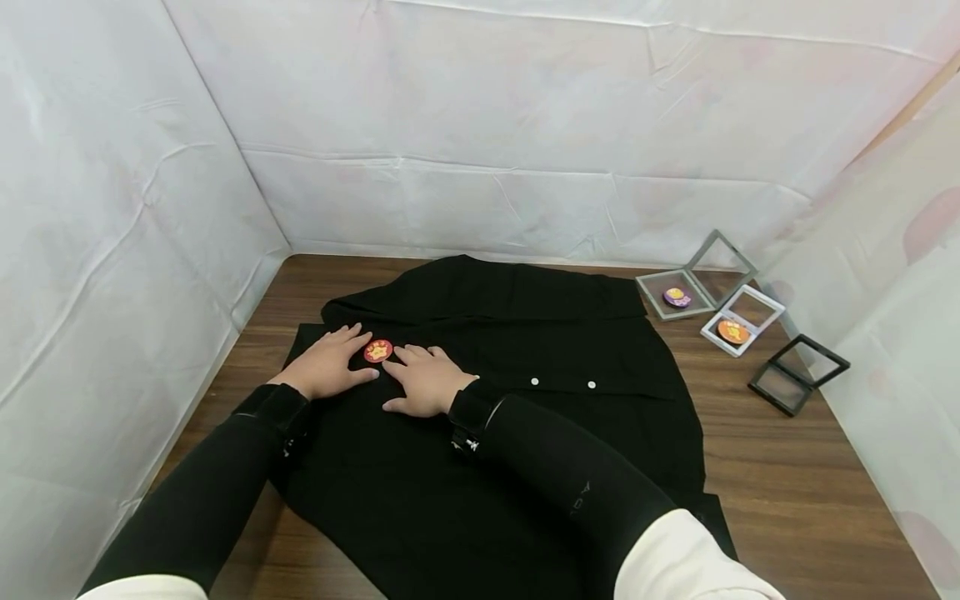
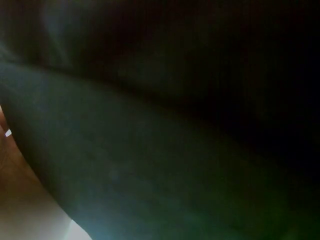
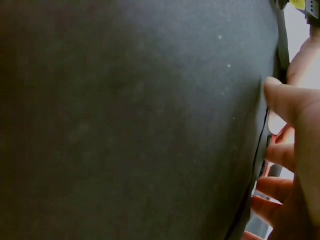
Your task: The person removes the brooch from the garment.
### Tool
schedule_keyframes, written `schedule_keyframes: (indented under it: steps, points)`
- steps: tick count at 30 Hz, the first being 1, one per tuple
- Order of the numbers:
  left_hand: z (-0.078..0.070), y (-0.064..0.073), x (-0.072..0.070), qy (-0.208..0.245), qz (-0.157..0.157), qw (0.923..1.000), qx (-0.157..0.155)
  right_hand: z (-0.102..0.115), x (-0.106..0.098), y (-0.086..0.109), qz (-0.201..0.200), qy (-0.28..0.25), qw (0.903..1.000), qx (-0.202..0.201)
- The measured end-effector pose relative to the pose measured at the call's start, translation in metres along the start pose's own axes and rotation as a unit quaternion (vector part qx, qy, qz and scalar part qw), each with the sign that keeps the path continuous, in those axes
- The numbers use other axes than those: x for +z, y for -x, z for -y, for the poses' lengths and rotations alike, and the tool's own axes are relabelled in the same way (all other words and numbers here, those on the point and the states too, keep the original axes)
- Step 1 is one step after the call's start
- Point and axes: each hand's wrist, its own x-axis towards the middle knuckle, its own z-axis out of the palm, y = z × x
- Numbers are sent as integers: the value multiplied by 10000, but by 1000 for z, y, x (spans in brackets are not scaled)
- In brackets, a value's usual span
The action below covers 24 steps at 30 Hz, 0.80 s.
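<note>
A black shirt [image 1: 480, 467] with white buttons [image 1: 535, 382] lies spread over the table. On its left part sits a round red badge [image 1: 378, 351] with a yellow star-like figure. My left hand [image 1: 327, 362] rests flat on the cloth just left of the badge, fingers straight. From the other side my right hand [image 1: 426, 381] lies on the cloth, its fingertips at the badge's right edge. The right wrist view shows the right hand [image 3: 300, 150] with fingers extended on the black fabric. Dark cloth [image 2: 150, 140] fills most of the left wrist view, where no hand can be made out.
Three open cases stand at the right: a grey one [image 1: 705, 302] with a purple badge [image 1: 677, 297], a white one [image 1: 765, 322] with an orange badge [image 1: 732, 332], and a black one [image 1: 780, 390]. White sheeting [image 1: 480, 125] encloses the wooden table [image 1: 795, 492].
</note>
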Motion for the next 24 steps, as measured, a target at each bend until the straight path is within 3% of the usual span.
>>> schedule_keyframes:
  steps: [5, 11, 19, 24]
  points:
    - [1, 1, -2, 110, -83, 9999, 89, 1, -2, -1, -12, -84, 9999, 68]
    - [-3, 16, -9, 54, -135, 9992, 376, 2, -4, -4, -11, -214, 9996, 167]
    - [-6, 31, -10, -917, -263, 9909, 954, -2, 1, -15, -241, -283, 9990, 260]
    - [-6, 33, -9, -1096, -315, 9877, 1073, -2, -1, -16, -233, -399, 9985, 302]
